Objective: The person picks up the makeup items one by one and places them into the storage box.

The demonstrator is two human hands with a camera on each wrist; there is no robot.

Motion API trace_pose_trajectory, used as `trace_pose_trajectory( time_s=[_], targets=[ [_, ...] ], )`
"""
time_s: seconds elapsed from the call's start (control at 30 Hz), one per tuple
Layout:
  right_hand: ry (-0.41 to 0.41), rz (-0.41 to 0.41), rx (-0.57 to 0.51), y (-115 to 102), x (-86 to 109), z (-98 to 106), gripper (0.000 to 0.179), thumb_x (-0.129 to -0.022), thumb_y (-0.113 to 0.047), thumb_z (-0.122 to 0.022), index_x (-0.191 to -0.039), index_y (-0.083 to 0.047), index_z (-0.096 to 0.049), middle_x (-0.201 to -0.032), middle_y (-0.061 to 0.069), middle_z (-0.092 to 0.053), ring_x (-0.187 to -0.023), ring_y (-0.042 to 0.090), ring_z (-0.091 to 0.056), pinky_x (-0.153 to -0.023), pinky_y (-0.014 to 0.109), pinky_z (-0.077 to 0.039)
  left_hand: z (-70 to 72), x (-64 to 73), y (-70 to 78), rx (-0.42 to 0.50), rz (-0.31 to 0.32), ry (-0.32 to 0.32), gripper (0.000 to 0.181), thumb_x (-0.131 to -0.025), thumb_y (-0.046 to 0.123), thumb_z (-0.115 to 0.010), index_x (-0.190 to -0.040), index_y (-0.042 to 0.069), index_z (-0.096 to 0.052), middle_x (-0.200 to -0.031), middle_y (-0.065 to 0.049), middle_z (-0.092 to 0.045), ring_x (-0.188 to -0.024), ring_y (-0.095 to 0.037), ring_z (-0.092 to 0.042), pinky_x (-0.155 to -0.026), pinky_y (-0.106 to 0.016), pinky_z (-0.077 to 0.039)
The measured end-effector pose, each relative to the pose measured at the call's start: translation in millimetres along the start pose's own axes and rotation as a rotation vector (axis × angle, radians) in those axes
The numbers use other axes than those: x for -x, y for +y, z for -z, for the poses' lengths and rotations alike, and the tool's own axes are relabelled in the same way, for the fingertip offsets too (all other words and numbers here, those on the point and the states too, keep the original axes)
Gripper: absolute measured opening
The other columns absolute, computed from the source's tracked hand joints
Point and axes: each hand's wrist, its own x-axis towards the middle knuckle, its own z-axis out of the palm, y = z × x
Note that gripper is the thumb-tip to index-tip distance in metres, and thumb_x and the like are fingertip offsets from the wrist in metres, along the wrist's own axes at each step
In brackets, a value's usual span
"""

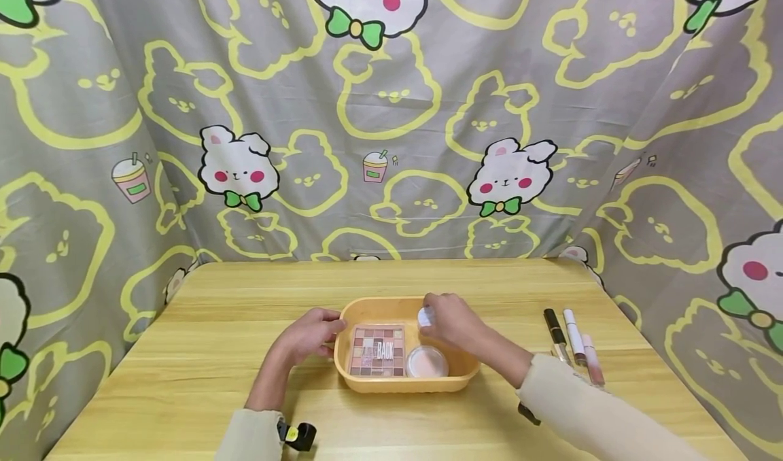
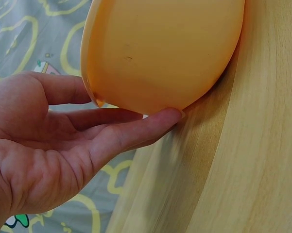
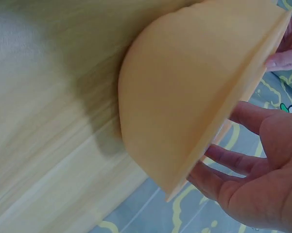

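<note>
From where I look over the head camera's view, an oblong orange-yellow plastic basin with rounded corners [image 1: 404, 385] sits on a pale wood-grain desk [image 1: 183, 366], in front of a grey curtain printed with yellow outlines and white rabbits [image 1: 422, 107]. Inside it, a square, pinkish-brown palette lettered "BACK" [image 1: 378, 351] lies on the left, and a round, pale-pink compact with a clear rim [image 1: 427, 363] lies just beside it, to the right. The left hand [image 1: 308, 335] holds the basin's left end at the rim, while the right hand [image 1: 455, 321] pinches a small, round, whitish piece [image 1: 424, 318] above the far right part of the basin. Over on the right of the desk lie a slim black-capped tube [image 1: 554, 328], a slim white-capped tube [image 1: 572, 332] and a slim pink tube [image 1: 592, 359], side by side and well apart from the basin. In the left wrist view, that hand grips the end of the basin, its digits set against the rim and the smooth outer wall. In the right wrist view, the right hand's fingertips pass behind the rim, so its whitish piece is hidden there; the left hand shows at the upper right, at the rim's other end.
</note>
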Motion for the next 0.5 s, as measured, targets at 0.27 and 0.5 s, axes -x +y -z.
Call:
trace_pose_trajectory(
  time_s=[0.27, 0.5],
  targets=[
    [-0.016, -0.013, 0.018, -2, -1.8, -14, 0.036, -0.076, -0.019, -0.088, -0.101, -0.003, -0.068, -0.08, 0.007, -0.068, -0.073, 0.021, -0.062, -0.063, 0.032, -0.054, 0.2, 1.0, -0.2, 0.005, 0.002, -0.008, 0.044, -0.105, 0.014, -0.045, -0.137, -0.016, -0.049, -0.119, -0.026, -0.067, -0.103, -0.029, -0.07, -0.078, -0.039, -0.062],
    [-0.03, -0.015, 0.014, -1, -2.1, -20, 0.039, -0.079, -0.022, -0.087, -0.105, -0.002, -0.066, -0.08, 0.006, -0.066, -0.07, 0.018, -0.06, -0.058, 0.027, -0.052, 0.5, -0.8, -1.9, 0.006, 0.015, 0.016, 0.044, -0.105, 0.014, -0.046, -0.138, -0.015, -0.05, -0.119, -0.024, -0.068, -0.104, -0.03, -0.069, -0.078, -0.04, -0.062]
  ],
)
